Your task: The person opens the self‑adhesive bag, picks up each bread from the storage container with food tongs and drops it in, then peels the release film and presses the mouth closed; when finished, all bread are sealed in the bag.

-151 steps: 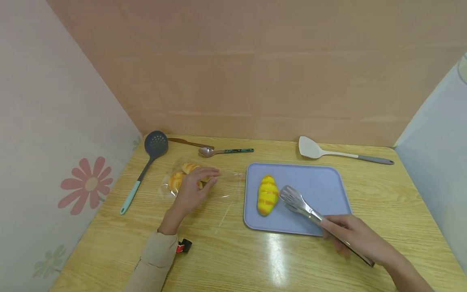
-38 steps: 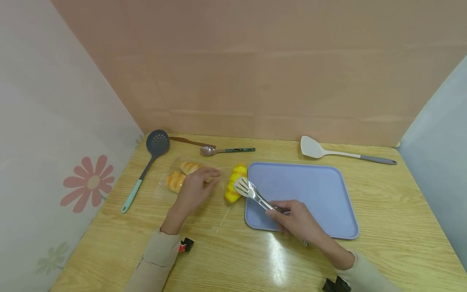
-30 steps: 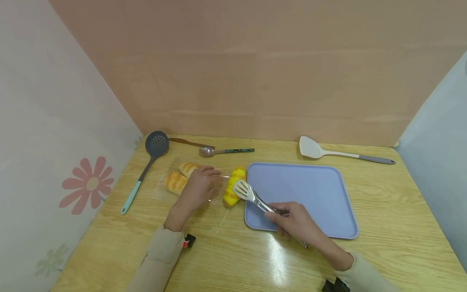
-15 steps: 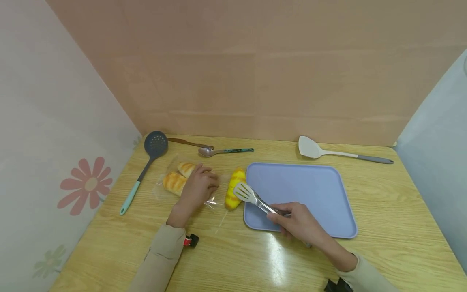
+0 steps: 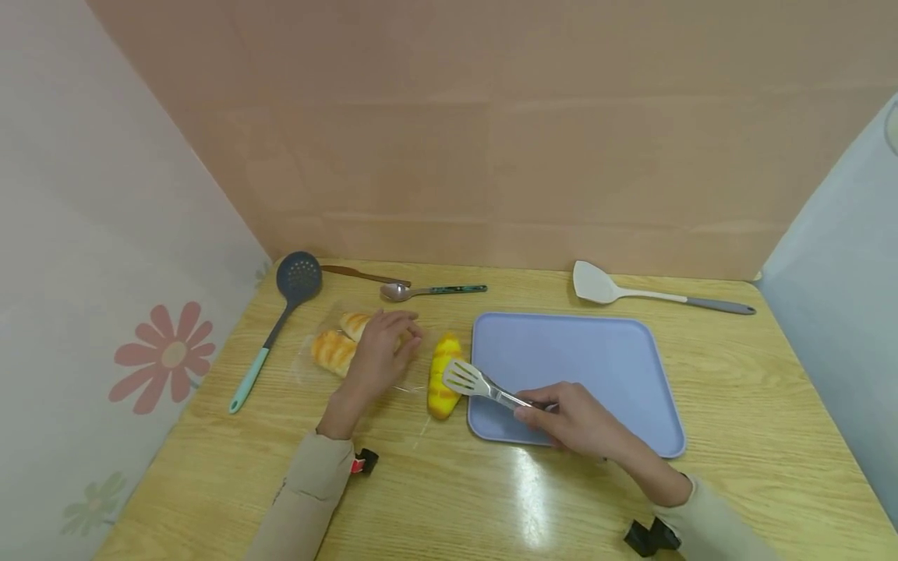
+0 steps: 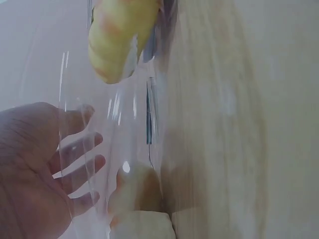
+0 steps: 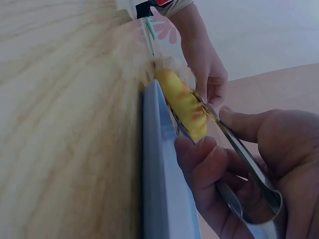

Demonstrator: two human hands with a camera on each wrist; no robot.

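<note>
A clear plastic bag (image 6: pixel 115 104) with two light-brown bread rolls (image 5: pixel 332 352) lies left of the tray. My left hand (image 5: pixel 382 351) is over the bag; in the left wrist view its fingers (image 6: pixel 82 172) are spread and loosely bent, with film across them. My right hand (image 5: pixel 575 419) grips metal serving tongs (image 5: pixel 484 385), thumb on one arm and fingers on the other. The slotted tong ends pinch a yellow striped bread roll (image 5: pixel 443 366) between the bag and the tray's left edge. The right wrist view shows this roll (image 7: pixel 183 102) between the tong arms.
A lavender tray (image 5: pixel 575 351) lies at the centre right. Behind are a white spatula (image 5: pixel 596 284), a spoon (image 5: pixel 397 292) and a brown knife (image 5: pixel 365 273). A dark skimmer (image 5: pixel 298 276) with a mint handle lies at the left.
The tongs have carried the yellow bread roll left from the tray to beside the bag. Over the last second, roll and tongs shifted slightly towards me; the left hand moved slightly left.
</note>
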